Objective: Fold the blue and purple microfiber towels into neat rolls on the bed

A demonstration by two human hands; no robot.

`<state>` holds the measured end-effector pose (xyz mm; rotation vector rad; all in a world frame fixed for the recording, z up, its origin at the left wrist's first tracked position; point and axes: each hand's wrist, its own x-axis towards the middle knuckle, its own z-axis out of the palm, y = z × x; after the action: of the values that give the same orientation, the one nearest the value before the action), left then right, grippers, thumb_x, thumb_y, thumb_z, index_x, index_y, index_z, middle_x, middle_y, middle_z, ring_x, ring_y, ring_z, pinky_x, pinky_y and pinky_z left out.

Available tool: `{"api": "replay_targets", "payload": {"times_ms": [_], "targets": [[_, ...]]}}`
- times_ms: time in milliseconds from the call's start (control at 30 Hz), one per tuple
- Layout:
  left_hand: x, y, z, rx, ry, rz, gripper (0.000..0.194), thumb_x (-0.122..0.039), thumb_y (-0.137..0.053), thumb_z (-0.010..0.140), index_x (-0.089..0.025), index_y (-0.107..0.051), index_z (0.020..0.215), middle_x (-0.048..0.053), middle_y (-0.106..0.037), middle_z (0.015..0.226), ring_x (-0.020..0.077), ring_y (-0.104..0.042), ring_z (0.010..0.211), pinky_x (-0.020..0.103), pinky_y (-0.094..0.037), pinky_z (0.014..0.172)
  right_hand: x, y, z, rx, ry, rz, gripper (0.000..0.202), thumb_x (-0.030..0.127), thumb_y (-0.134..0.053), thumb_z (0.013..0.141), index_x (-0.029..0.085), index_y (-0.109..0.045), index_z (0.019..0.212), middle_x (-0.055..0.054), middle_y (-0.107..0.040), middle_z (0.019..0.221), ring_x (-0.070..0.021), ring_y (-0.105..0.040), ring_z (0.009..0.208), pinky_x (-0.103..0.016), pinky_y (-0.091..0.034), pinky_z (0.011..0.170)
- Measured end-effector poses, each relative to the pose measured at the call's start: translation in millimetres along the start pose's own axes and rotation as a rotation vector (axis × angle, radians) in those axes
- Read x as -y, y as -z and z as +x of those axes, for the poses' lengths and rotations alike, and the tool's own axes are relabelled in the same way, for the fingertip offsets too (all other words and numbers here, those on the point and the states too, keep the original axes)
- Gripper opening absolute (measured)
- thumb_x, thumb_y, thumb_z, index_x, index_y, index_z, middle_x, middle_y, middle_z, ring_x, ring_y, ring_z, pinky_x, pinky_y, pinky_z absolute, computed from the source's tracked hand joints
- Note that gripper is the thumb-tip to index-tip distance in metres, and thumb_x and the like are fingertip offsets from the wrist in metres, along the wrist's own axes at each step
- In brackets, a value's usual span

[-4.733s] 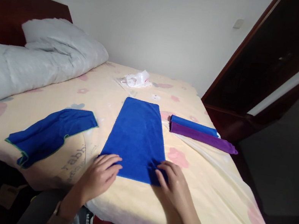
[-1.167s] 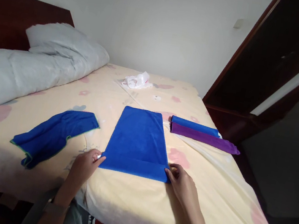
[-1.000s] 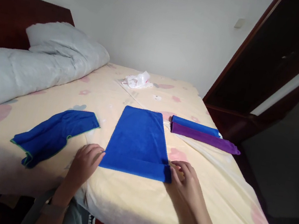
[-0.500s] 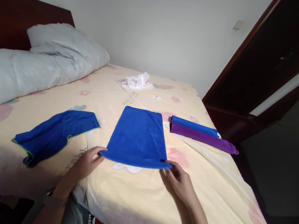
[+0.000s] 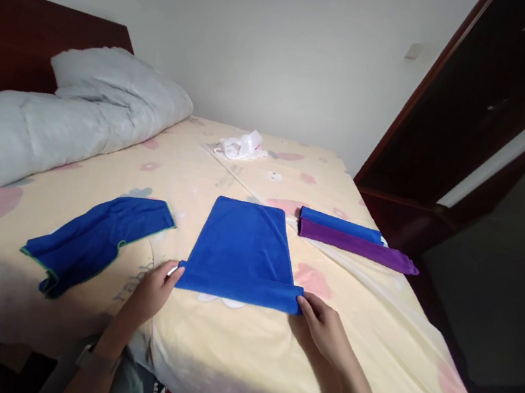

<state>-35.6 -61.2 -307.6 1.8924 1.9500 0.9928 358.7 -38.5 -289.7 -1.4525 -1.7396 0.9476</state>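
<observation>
A blue towel [image 5: 247, 241] lies flat on the bed in front of me, its near edge turned over into a wide band. My left hand [image 5: 157, 290] pinches the left end of that band between thumb and fingers. At the band's right end, my right hand [image 5: 321, 322] grips the other corner in the same way. Left of it lies a crumpled blue cloth with green edging [image 5: 98, 235], touched by neither hand. To the right, a rolled blue towel [image 5: 342, 223] and a rolled purple towel [image 5: 356, 243] rest side by side.
The bed [image 5: 226, 346] has a pale yellow patterned sheet. A grey quilt [image 5: 84, 111] is heaped at the left by the dark headboard [image 5: 40, 42]. A crumpled white plastic bag [image 5: 241, 145] lies near the wall. Dark wooden furniture [image 5: 440, 112] stands at the right.
The near edge of the blue towel is folded over further, making a wider band. Both hands have turned slightly with it and keep hold of its ends.
</observation>
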Motion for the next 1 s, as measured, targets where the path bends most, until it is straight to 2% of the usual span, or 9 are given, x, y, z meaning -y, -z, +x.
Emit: {"api": "replay_targets", "payload": {"times_ms": [133, 267, 433, 567, 667, 767, 800, 867, 1000], "targets": [[1, 5.6, -7, 0.085, 0.027, 0.147, 0.029, -0.045, -0.049, 0.092, -0.023, -0.066, 0.085, 0.003, -0.071, 0.074, 0.0202, -0.068, 0.071, 0.026, -0.046, 0.067, 1, 1, -2, 0.062, -0.091, -0.116, 0.041, 0.053, -0.046, 0.095, 0.022, -0.074, 0.091, -0.006, -0.077, 0.091, -0.0281, -0.069, 0.087, -0.033, -0.048, 0.075], [-2, 6.6, -8, 0.010, 0.083, 0.236, 0.023, -0.046, -0.059, 0.088, -0.024, -0.067, 0.090, 0.001, -0.069, 0.070, 0.0198, -0.067, 0.070, 0.025, -0.042, 0.064, -2, -2, 0, -0.064, -0.171, -0.267, 0.030, 0.049, -0.054, 0.090, 0.027, -0.072, 0.102, -0.004, -0.077, 0.096, -0.0288, -0.071, 0.092, -0.034, -0.049, 0.077], [-14, 4.5, -10, 0.094, 0.159, 0.320, 0.036, -0.047, -0.050, 0.094, -0.022, -0.060, 0.071, 0.001, -0.063, 0.061, 0.0191, -0.065, 0.064, 0.024, -0.034, 0.056, -5, -7, 3, -0.109, -0.205, -0.137, 0.035, 0.052, -0.052, 0.091, 0.027, -0.067, 0.110, -0.004, -0.077, 0.104, -0.0261, -0.071, 0.101, -0.033, -0.051, 0.083], [-13, -2.1, -12, 0.028, 0.094, 0.353, 0.032, -0.046, -0.052, 0.094, -0.022, -0.059, 0.074, 0.003, -0.065, 0.063, 0.0214, -0.065, 0.066, 0.026, -0.038, 0.059, -8, -13, 6, -0.091, -0.199, -0.157, 0.036, 0.051, -0.053, 0.091, 0.027, -0.063, 0.116, -0.004, -0.076, 0.100, -0.0264, -0.072, 0.095, -0.037, -0.053, 0.082], [-7, -2.0, -9, -0.129, -0.004, 0.273, 0.024, -0.044, -0.057, 0.091, -0.021, -0.059, 0.084, 0.004, -0.069, 0.074, 0.0224, -0.066, 0.071, 0.029, -0.045, 0.065, -4, -12, 4, -0.140, -0.098, -0.291, 0.036, 0.045, -0.051, 0.092, 0.025, -0.061, 0.120, -0.008, -0.073, 0.107, -0.0292, -0.069, 0.098, -0.043, -0.053, 0.085], [-6, 7.8, -6, -0.253, -0.222, 0.177, 0.019, -0.039, -0.059, 0.090, -0.020, -0.061, 0.094, 0.008, -0.070, 0.093, 0.0244, -0.066, 0.090, 0.037, -0.050, 0.084, 6, -5, -3, -0.107, 0.214, -0.353, 0.030, 0.037, -0.050, 0.093, 0.024, -0.064, 0.116, -0.011, -0.064, 0.123, -0.0287, -0.060, 0.116, -0.044, -0.048, 0.099], [-7, 12.2, -5, -0.239, -0.294, 0.154, 0.017, -0.036, -0.059, 0.090, -0.020, -0.062, 0.097, 0.009, -0.070, 0.098, 0.0249, -0.066, 0.097, 0.039, -0.050, 0.090, 10, -3, -6, -0.053, 0.300, -0.357, 0.028, 0.035, -0.052, 0.092, 0.025, -0.065, 0.115, -0.010, -0.062, 0.127, -0.0277, -0.057, 0.121, -0.043, -0.046, 0.102], [-9, 19.5, -6, -0.123, -0.394, 0.123, 0.017, -0.028, -0.061, 0.088, -0.022, -0.065, 0.103, 0.008, -0.070, 0.108, 0.0248, -0.064, 0.107, 0.041, -0.049, 0.098, 14, 1, -11, 0.071, 0.372, -0.373, 0.030, 0.031, -0.058, 0.088, 0.028, -0.066, 0.117, -0.008, -0.059, 0.133, -0.0270, -0.054, 0.126, -0.042, -0.046, 0.105], [-3, 21.3, -10, 0.151, -0.414, 0.099, 0.045, -0.014, -0.059, 0.078, -0.028, -0.065, 0.120, 0.004, -0.066, 0.129, 0.0236, -0.061, 0.120, 0.038, -0.050, 0.105, 8, -1, -10, 0.149, 0.361, -0.390, 0.048, 0.022, -0.061, 0.080, 0.027, -0.063, 0.128, -0.008, -0.059, 0.137, -0.0289, -0.056, 0.126, -0.045, -0.046, 0.106]]}}
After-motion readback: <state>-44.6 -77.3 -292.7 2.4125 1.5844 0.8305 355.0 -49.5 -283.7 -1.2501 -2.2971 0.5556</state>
